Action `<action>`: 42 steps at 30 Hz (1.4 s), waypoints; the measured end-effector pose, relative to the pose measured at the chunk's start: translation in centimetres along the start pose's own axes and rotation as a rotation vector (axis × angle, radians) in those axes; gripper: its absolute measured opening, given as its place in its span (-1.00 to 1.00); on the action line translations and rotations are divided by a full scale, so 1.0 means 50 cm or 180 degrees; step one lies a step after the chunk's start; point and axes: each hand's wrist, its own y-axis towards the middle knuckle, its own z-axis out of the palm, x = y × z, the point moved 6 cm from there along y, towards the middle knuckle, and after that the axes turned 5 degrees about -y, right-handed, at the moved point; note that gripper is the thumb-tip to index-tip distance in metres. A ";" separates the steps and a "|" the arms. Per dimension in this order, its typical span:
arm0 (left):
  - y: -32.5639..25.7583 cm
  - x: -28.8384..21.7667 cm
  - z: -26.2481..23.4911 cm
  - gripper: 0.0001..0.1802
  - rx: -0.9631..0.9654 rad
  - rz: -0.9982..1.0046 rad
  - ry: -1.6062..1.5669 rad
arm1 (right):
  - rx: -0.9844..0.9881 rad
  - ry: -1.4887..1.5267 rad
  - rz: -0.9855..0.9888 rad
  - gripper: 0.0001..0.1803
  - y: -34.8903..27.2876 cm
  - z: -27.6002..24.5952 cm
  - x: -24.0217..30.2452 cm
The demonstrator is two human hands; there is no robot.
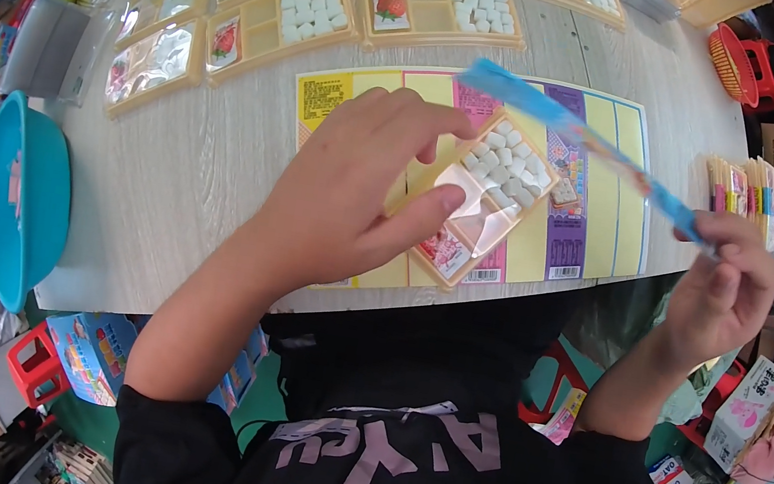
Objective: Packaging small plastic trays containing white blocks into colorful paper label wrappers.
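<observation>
Centre-left of frame: left hand (355,186) clamped on the yellow tray (480,196) of white cubes, held tilted just above the surface (186,170). Could spill cubes if tipped further. Right of frame: right hand (724,285) pinched on the blue strip packet (576,135), slanting over the tray. Could knock cubes loose or slip free.

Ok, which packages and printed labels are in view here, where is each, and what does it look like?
Tray pack: in the left hand; tan, white pieces, red-picture label.
Blue sachet: long strip in the right hand.
Printed sheet: flat on table; yellow, purple, pink panels.
Filled trays: rows at the far edge.
Pink carton: lower right.
</observation>
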 end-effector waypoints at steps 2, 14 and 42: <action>-0.004 0.009 -0.007 -0.63 -0.0184 -0.0106 -0.0508 | 0.0118 0.0089 -0.0075 -0.79 -0.007 0.048 0.027; -0.030 0.087 -0.049 -0.76 -0.0977 -0.1401 -0.2236 | 0.1525 0.0046 -0.0048 -0.74 -0.042 0.147 0.046; -0.011 0.083 -0.017 -0.78 -0.0801 -0.1496 0.0360 | 0.1615 0.0084 -0.0176 -0.73 -0.116 0.169 -0.015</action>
